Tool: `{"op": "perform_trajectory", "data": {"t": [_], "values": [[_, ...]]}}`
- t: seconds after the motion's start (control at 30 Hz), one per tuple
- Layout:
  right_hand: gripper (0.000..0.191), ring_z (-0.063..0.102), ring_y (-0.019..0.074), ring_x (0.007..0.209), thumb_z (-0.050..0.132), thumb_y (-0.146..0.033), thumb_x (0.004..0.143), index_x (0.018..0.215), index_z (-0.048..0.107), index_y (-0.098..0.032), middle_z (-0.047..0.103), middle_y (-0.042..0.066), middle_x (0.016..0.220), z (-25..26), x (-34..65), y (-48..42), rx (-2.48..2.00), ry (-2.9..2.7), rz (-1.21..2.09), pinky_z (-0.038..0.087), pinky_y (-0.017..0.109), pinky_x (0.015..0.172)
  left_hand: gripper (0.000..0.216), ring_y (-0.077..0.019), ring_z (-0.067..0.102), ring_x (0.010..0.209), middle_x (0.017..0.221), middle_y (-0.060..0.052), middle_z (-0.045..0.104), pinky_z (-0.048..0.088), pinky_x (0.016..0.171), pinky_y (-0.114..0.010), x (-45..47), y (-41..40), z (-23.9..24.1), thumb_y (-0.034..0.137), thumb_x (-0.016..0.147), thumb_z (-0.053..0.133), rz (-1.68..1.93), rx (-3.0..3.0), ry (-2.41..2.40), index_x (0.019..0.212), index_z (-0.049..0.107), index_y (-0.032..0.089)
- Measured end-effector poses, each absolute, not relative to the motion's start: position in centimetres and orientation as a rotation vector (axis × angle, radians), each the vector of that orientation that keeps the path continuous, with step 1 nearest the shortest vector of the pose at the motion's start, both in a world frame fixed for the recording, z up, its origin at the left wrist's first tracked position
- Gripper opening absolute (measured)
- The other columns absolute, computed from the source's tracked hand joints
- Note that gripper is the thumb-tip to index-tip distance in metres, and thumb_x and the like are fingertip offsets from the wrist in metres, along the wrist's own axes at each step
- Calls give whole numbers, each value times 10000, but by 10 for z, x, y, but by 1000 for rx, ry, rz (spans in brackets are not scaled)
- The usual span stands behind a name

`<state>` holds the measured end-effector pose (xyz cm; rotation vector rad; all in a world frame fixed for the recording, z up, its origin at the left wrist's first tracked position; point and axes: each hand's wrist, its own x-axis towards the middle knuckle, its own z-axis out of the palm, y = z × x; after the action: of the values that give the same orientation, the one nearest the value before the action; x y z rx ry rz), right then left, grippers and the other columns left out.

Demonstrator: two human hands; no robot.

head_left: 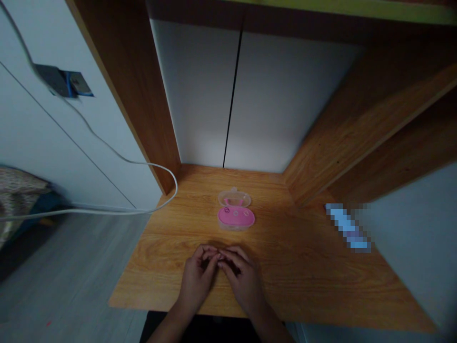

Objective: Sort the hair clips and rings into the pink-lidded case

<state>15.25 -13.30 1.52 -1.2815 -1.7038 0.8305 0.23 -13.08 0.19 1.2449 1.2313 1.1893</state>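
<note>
My left hand (198, 274) and my right hand (243, 276) meet fingertip to fingertip over the front of the wooden desk. Both are closed in a pinch, and whatever lies between the fingertips is too small and dark to make out. Just beyond them stands an oval clear plastic case (236, 228) with its transparent lid (234, 198) tipped back. A pink insert (235, 216) fills the case, and a few small ring shapes, one of them dark, lie on its top.
A white cable (167, 167) loops over the desk's left edge from the wall side. Wooden panels (321, 152) rise at left and right, with a white back panel (203, 95) between. On the right lies a blurred-out flat object (346, 226). The bare desktop (160, 267) ends near my wrists.
</note>
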Motion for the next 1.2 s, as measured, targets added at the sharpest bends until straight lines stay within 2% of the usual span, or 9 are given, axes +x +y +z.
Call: {"op": "perform_trajectory", "data": {"t": [0.1,0.27,0.73,0.93,1.07,1.2], "values": [[266,688,181,927,639,-163,898,1099,732,-311,709,20,995,13,153,-132,-1265,-1684,843,576,290,839,188,-192,725,801,831,-46,740,567,770,-283,-1,-130,1,344,898,658,1188,1162,1167,973,612,179],[199,684,186,919,623,-195,920,1051,735,-294,699,32,988,11,153,-133,-1251,-1636,842,576,297,833,188,-191,732,823,933,-79,766,569,770,-270,-1,-131,-1,350,919,634,1177,1188,1146,984,653,174],[67,686,188,869,661,-239,897,895,725,-260,697,26,918,9,153,-133,-1279,-1533,825,562,296,798,170,-209,746,829,879,-71,783,600,805,-303,-3,-130,2,322,885,666,1208,1284,1242,942,744,181],[66,685,185,902,666,-250,898,911,729,-264,705,21,937,7,155,-133,-1313,-1493,834,550,285,820,188,-208,749,834,899,-77,788,604,807,-307,-4,-129,-2,330,883,671,1261,1235,1254,951,758,178],[77,687,182,901,670,-257,897,924,739,-278,712,14,936,4,157,-133,-1309,-1499,840,552,272,804,189,-205,740,895,972,-67,787,583,856,-310,-5,-129,-2,329,900,667,1220,1343,1220,999,771,207],[128,691,176,905,659,-243,902,974,747,-301,718,6,963,3,159,-133,-1301,-1504,846,552,269,818,178,-201,730,884,955,-62,781,574,855,-312,-5,-128,3,325,909,663,1186,1448,1190,991,779,218]]}}
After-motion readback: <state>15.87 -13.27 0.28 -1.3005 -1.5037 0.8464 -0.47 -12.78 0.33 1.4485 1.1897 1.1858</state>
